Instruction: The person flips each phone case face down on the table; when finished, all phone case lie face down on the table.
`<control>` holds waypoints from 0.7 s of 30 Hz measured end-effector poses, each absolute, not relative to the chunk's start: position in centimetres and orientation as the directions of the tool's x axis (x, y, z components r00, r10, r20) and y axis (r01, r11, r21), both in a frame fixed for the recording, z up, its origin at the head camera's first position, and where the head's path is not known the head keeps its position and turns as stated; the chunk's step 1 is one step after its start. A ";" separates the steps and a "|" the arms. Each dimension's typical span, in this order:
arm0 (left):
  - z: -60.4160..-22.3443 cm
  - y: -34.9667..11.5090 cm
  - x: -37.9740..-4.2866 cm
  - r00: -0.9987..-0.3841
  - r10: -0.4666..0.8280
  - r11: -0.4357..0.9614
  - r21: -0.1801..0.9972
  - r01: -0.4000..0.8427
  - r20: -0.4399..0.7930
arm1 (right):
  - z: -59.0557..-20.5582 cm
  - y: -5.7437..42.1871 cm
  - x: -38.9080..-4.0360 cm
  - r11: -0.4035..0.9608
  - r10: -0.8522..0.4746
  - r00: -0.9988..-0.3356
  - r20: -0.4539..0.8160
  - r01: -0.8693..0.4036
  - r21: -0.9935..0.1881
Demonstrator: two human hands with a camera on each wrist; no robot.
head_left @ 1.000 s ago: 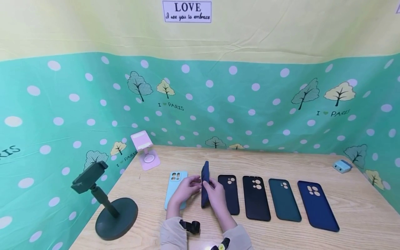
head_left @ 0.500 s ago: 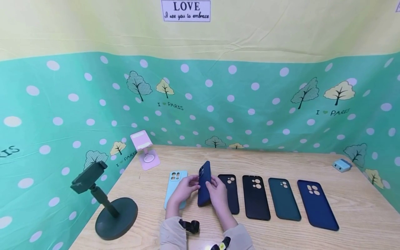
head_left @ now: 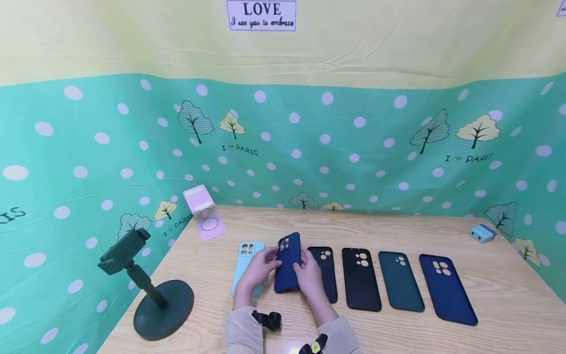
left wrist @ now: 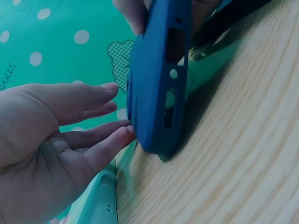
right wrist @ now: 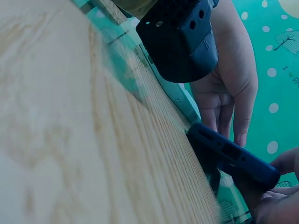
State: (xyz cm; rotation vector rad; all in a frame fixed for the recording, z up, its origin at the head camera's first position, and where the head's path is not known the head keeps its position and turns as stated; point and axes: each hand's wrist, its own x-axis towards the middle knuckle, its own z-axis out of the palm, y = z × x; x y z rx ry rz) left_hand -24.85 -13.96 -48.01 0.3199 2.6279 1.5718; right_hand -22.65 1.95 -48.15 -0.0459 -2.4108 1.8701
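Note:
A dark blue phone case with a camera cutout is tilted up from the table, its back toward the head camera. My right hand grips its right edge between thumb and fingers. At the left edge is my left hand; in the left wrist view its fingertips touch the case while the thumb stays apart from it. The case's end with port cutouts shows in the right wrist view. A light blue phone case lies beside and partly under my left hand.
To the right lie a black-blue case, a black case, a dark green case and a blue case. A dark phone stand and a pink stand stand left. A blue charger sits far right.
The dark blue case has turned from edge-on to showing its back and leans lower. Both hands stay beside it, and the cases on the table have not moved.

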 end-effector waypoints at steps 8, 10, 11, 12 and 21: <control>-47.9 -14.1 -24.7 -0.975 0.203 0.446 0.878 0.174 0.090 | -48.2 2.1 -22.7 0.316 0.071 -0.996 0.053 -0.028 -0.948; -47.8 -14.2 -24.5 -0.969 0.216 0.459 0.864 0.207 0.117 | -48.2 2.0 -22.7 0.322 0.068 -0.997 0.045 -0.021 -0.947; -47.7 -14.2 -24.4 -0.968 0.220 0.464 0.860 0.211 0.119 | -48.1 2.0 -22.6 0.326 0.067 -0.997 0.042 -0.018 -0.945; -47.6 -14.2 -24.4 -0.967 0.225 0.471 0.855 0.218 0.122 | -48.1 2.0 -22.6 0.330 0.066 -0.997 0.041 -0.017 -0.944; -47.5 -14.1 -24.6 -0.982 0.187 0.513 0.849 0.131 0.039 | -48.1 1.7 -22.4 0.354 0.048 -0.998 0.047 -0.027 -0.935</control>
